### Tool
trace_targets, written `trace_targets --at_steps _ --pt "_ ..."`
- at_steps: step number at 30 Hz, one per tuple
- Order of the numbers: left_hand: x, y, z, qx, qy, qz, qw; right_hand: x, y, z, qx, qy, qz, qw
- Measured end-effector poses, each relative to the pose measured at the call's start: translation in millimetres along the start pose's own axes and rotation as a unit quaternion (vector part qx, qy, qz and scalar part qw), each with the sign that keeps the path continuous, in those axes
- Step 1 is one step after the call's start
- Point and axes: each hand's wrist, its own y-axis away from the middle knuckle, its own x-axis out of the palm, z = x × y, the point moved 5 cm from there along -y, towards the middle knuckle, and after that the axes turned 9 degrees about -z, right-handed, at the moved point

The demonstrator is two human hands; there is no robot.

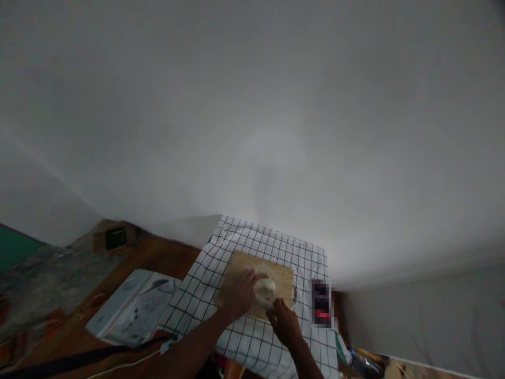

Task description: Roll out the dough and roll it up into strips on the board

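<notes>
A pale round of dough (265, 287) lies on a wooden board (281, 268) dusted with flour. Across the dough's near edge runs a light-coloured rolling pin (263, 302). My right hand (284, 320) is closed round its right end. My left hand (241, 293) lies over the left part of the board, fingers stretched out along the dough's left edge. The pin's left end disappears by my left palm, so I cannot see whether that hand touches it.
A white checked cloth (244, 239) covers the table under the board. To its right is a pixelated dark and red patch (322, 303). A grey-white flat case (132, 305) rests at the left, near a dark strap (84, 360). Assorted items (366, 363) sit at lower right.
</notes>
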Motion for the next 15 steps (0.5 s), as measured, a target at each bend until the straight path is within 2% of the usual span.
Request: trace_targets --at_steps 3,6,11,15 --pt "-6.4 -22.6 0.2 -0.003 0.027 0.026 0.999 -5.3 -2.0 2.4 0.057 -0.039 -0.042 0.997" --pt "-4.5 -58.5 -0.2 -0.007 0.032 0.053 0.998 -0.8 -6.8 1.6 0.130 -0.074 -0.062 0.987" --pt "26.6 -101.5 -0.6 0.021 0.018 0.113 0.993 12.7 -15.1 -2.3 0.232 -0.103 -0.080 0.964" --pt "45.1 -107.3 3.4 0.021 0.035 0.097 0.994 13.4 -20.5 -4.9 0.269 -0.102 -0.084 0.954"
